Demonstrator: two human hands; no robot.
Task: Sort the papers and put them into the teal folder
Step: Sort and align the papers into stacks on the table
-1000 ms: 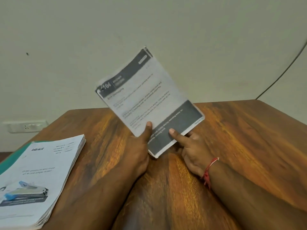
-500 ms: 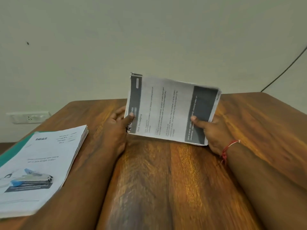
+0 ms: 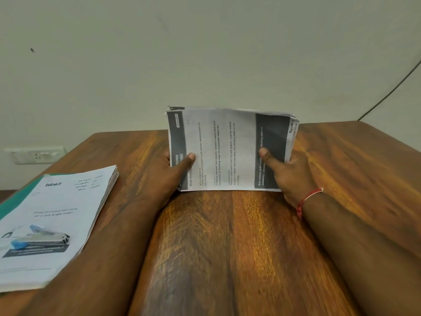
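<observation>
A stack of printed papers [image 3: 230,147] with dark bands at both ends stands on its long edge on the wooden table [image 3: 223,247], turned sideways. My left hand [image 3: 168,174] grips its left end with the thumb on the front sheet. My right hand [image 3: 289,174] grips the right end the same way; a red thread circles that wrist. At the left lies a second stack of papers [image 3: 57,215] on top of the teal folder [image 3: 20,197], of which only a strip along the left edge shows.
A stapler [image 3: 38,241] with a blue end rests on the left stack. A wall socket [image 3: 34,155] sits low on the wall behind the table's left corner. A dark cable [image 3: 391,90] runs down the wall at the right.
The stack in my hands turned from a tilted upright hold to sideways and came down until its long edge rests on the table. My hands moved apart to its two ends.
</observation>
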